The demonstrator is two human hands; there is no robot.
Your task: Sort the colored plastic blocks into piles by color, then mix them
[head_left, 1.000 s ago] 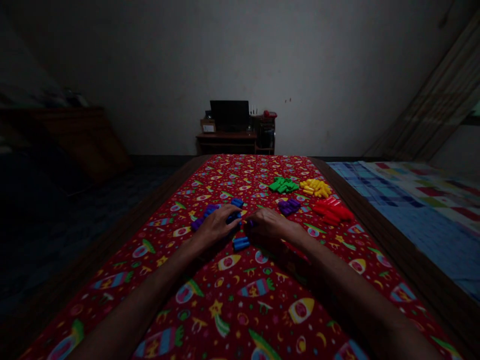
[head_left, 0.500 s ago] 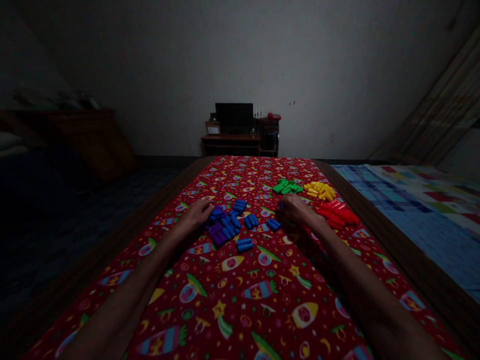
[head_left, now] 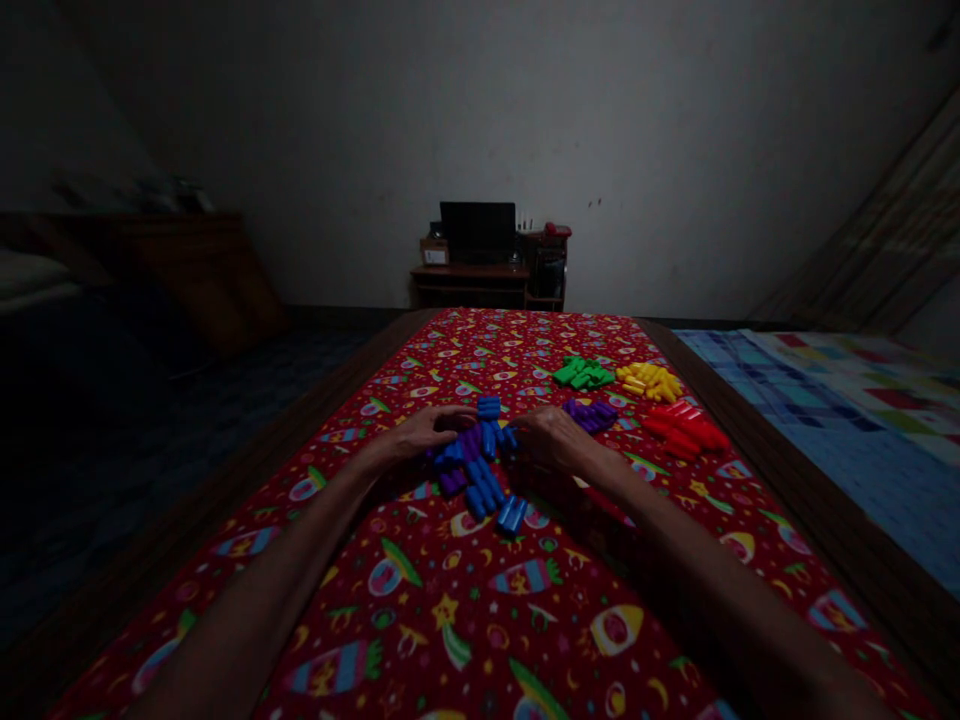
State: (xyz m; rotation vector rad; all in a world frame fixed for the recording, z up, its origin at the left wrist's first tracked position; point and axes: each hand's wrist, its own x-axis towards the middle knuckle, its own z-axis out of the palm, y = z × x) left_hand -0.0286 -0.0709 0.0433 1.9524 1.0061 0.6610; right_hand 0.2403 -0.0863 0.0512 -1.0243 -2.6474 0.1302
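Observation:
A mixed pile of small blue and purple ridged pieces, with blue pieces (head_left: 484,490) at its front, lies on the red patterned cloth (head_left: 465,610). My left hand (head_left: 431,428) is at the pile's left edge, its fingers and thumb apart, touching or close to the pieces. On the other side, my right hand (head_left: 553,432) is beside some blue pieces at the pile's right edge; its fingers are in shadow and partly hidden. A separate group of purple pieces (head_left: 591,416) lies just beyond my right hand. One blue piece (head_left: 513,515) sits nearest me.
Green pieces (head_left: 583,373), yellow pieces (head_left: 649,382) and red pieces (head_left: 685,428) form separate groups at the right of the cloth. Past the far edge stands a desk (head_left: 471,271) with a monitor (head_left: 478,232). A bed with a blue checked cover (head_left: 780,430) is at the right.
My right hand has moved left to the pile, and purple pieces now show where it was. My left hand has shifted right and opened; the blue and purple pieces are pushed about and closer together.

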